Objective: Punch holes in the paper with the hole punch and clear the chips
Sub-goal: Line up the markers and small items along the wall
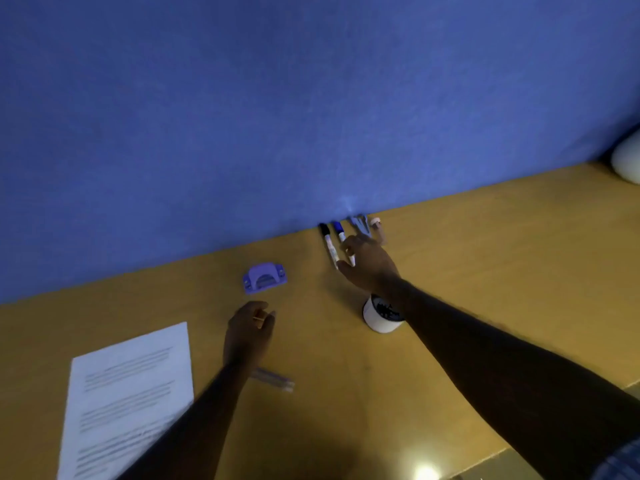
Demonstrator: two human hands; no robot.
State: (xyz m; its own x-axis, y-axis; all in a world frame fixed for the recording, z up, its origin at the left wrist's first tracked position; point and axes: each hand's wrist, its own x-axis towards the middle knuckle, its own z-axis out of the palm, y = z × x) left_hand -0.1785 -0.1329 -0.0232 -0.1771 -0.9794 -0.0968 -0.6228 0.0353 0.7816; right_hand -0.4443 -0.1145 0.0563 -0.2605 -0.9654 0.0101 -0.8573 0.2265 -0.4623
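Observation:
A purple hole punch (pixel 264 277) stands on the wooden desk (pixel 485 244) near the blue partition. A printed sheet of paper (pixel 128 396) lies flat at the lower left. My left hand (pixel 250 332) hovers just below the punch, fingers loosely curled, holding nothing, a ring on one finger. My right hand (pixel 367 265) reaches farther back with its fingers spread over the markers (pixel 329 244) by the partition; I cannot tell whether it touches them.
A white cup (pixel 381 315) holding dark items sits under my right forearm. A pen-like object (pixel 277 379) lies beside my left wrist. The blue partition (pixel 277 116) closes off the desk's far side. A white rounded object (pixel 628 161) sits at the far right.

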